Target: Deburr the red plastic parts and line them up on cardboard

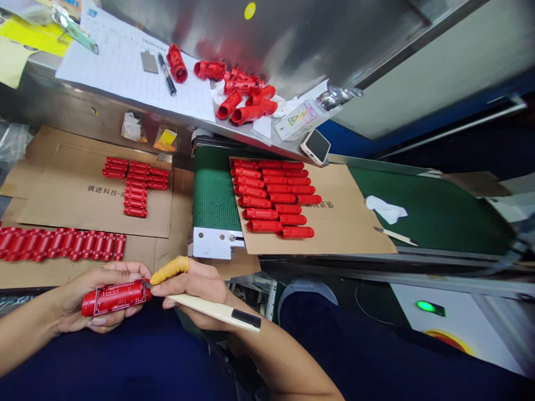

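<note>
My left hand (pixel 104 303) is wrapped around a red plastic cylindrical housing (pixel 117 298), held nearly level with its right end toward my other hand. Dark outlines and raised detail mark the housing's side. My right hand (pixel 194 289) grips a slim cream-handled knife (pixel 217 311) that has a black section near its rear end. The knife's small metal tip is at the right end of the housing; my fingers partly hide it. A yellow finger cot (pixel 169 270) covers one finger of my right hand.
Red housings (pixel 276 197) lie in rows on cardboard (pixel 343 223) over a green conveyor belt (pixel 215 189). More red housings (pixel 62 244) line the left cardboard. The metal shelf holds loose red parts (pixel 246 97), papers, a pen, a bottle (pixel 303 118) and a phone-like device (pixel 315 146).
</note>
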The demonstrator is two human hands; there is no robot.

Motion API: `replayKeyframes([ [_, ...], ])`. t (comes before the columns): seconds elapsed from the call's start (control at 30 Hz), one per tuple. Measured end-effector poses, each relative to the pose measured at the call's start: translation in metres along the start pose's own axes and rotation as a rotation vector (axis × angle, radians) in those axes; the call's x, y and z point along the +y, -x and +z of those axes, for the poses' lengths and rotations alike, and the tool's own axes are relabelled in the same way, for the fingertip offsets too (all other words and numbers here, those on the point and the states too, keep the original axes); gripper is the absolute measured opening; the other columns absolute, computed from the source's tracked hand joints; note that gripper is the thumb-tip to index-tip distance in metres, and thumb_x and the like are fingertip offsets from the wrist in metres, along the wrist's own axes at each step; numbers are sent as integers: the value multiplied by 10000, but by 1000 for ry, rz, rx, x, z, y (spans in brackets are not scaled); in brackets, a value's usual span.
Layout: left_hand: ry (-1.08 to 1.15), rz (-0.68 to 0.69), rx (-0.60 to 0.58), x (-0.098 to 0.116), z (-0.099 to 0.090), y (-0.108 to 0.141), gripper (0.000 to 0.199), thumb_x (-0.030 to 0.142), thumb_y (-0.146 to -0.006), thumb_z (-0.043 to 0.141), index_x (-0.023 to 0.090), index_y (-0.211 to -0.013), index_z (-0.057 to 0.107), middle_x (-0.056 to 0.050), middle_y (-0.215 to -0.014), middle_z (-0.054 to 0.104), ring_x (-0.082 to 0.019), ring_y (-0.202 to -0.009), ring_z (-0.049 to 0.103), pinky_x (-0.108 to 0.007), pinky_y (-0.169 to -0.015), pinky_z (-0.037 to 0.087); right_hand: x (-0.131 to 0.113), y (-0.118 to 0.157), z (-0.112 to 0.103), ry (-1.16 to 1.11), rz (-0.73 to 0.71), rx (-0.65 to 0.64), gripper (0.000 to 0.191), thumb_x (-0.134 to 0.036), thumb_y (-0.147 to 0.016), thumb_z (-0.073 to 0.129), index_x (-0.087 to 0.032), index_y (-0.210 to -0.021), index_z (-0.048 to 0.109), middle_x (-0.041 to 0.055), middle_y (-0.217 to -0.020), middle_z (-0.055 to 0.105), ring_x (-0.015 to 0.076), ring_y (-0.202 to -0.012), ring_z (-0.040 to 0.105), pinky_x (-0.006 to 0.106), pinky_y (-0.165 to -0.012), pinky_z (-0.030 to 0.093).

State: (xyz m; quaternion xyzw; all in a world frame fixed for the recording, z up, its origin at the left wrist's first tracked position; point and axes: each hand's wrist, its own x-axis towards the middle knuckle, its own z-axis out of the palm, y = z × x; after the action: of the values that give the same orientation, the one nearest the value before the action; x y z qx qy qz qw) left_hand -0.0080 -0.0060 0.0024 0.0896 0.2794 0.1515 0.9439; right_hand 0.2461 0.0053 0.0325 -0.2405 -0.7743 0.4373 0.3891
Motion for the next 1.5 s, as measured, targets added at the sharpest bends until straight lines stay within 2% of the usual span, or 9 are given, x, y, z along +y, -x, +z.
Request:
replayKeyframes([
  [0.47,-15,-19,47,-1,2,1,404,518,-815,894,205,-981,701,-91,-693,755,-35,-300,385,-125,-292,287,0,0,-1,56,11,-54,175,-272,-1066,708,-116,-1105,779,136,-1115,818,160,-1029,788,256,-905,667],
  [0.6,-21,-30,92,-2,2,0,468,534,-764,922,209,-965,653,-101,-694,767,-46,-312,397,-130,-297,284,9,1,-5,168,-58,-173,234,-307,-1105,642,-102,-1164,739,138,-1093,807,168,-1036,765,274,-892,652],
  [0.73,-11,-57,92,-2,4,0,437,508,-771,893,199,-954,646,-81,-667,743,-39,-309,344,-140,-292,258,10,-3,-9,353,-178,-357,271,-292,-1148,542,-138,-1146,765,75,-962,791,164,-830,701,276,-752,607],
  [0.9,5,-90,97,-5,5,0,421,480,-749,901,193,-945,663,-63,-656,727,-34,-314,330,-147,-296,251,-7,-10,-10,540,-216,-381,347,-259,-1162,464,-165,-1079,788,42,-846,727,157,-685,617,267,-546,503],
  [1.0,0,-80,104,-8,4,-1,400,469,-766,893,178,-938,678,-77,-675,732,-36,-319,355,-147,-297,244,-6,-8,-8,411,-90,-360,356,-316,-1175,447,-136,-1172,754,62,-925,756,149,-764,691,242,-639,585],
  [1.13,-10,-24,124,-8,5,-2,464,540,-769,905,177,-940,671,-96,-722,758,-38,-328,405,-137,-310,242,6,-4,-4,166,-63,-178,185,-276,-1126,587,-163,-1159,729,102,-1113,814,166,-1022,781,259,-878,656],
  [1.33,-60,36,148,-7,9,-4,545,605,-743,931,181,-960,665,-81,-679,747,-43,-321,406,-137,-309,243,9,-5,6,5,-18,-67,108,-194,-1075,649,-154,-1117,741,128,-1080,847,184,-1033,803,305,-911,676],
  [1.4,-73,46,162,-8,9,-5,540,611,-752,926,188,-968,669,-65,-635,727,-53,-319,409,-140,-308,253,2,-5,11,-107,59,-65,114,-236,-1073,664,-164,-1085,751,113,-1010,847,182,-964,813,314,-889,683],
  [1.5,-83,79,183,-5,8,-6,481,555,-780,926,193,-983,684,2,-544,647,-63,-318,414,-143,-318,280,-9,-3,18,-652,301,-216,281,-448,-1064,691,-180,-984,723,45,-755,781,153,-652,761,282,-686,686],
])
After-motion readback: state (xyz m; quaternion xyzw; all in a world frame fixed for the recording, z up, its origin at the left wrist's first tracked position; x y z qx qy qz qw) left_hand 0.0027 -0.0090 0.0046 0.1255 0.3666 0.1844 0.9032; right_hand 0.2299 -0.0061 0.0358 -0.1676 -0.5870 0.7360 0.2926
